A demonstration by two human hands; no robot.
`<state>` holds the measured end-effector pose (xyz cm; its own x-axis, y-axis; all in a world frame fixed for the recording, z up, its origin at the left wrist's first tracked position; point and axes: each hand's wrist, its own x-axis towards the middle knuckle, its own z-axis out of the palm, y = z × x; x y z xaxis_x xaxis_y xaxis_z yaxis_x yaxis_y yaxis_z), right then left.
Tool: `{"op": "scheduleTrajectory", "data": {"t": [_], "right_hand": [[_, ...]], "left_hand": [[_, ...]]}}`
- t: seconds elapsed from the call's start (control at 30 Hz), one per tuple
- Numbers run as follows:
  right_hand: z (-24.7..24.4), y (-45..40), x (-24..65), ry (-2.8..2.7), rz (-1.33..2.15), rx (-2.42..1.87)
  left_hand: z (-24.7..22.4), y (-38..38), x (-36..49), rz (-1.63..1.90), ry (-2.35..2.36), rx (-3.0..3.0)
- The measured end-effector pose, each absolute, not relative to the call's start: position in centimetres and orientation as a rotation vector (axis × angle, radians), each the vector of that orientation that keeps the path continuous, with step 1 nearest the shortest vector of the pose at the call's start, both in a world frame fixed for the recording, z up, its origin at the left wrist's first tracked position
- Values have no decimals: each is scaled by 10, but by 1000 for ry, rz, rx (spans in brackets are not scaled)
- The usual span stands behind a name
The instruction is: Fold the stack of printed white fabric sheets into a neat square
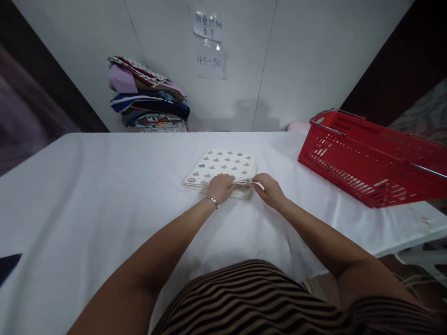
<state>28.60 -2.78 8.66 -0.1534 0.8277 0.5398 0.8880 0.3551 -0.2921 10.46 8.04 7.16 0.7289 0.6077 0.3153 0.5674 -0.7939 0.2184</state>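
Left grip [220, 188]: holding cloth's [226, 164] near edge
Right grip [268, 188]: narrow, pinching near right corner
Cloth: on table [139, 186], just beyond grips
Folds: layered flat; near right edges uneven

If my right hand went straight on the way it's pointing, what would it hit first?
Your right hand would meet the folded cloth first, at its near right corner, where the fingertips seem to touch it. Your left hand looks next, though depth is hard to judge.
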Motion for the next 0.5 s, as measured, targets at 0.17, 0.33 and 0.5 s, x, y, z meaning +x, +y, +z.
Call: {"op": "scheduleTrajectory", "data": {"t": [0.17, 0.33, 0.5], "right_hand": [[63, -51, 278, -2137, -74, -1444], [55, -41, 271, -2167, -155, -1560], [57, -32, 270, -2211, -169, -1626]], "left_hand": [[71, 82, 104, 573, 976, 2774], [74, 78, 103, 627, 976, 2768], [77, 72, 104, 668, 981, 2794]]}}
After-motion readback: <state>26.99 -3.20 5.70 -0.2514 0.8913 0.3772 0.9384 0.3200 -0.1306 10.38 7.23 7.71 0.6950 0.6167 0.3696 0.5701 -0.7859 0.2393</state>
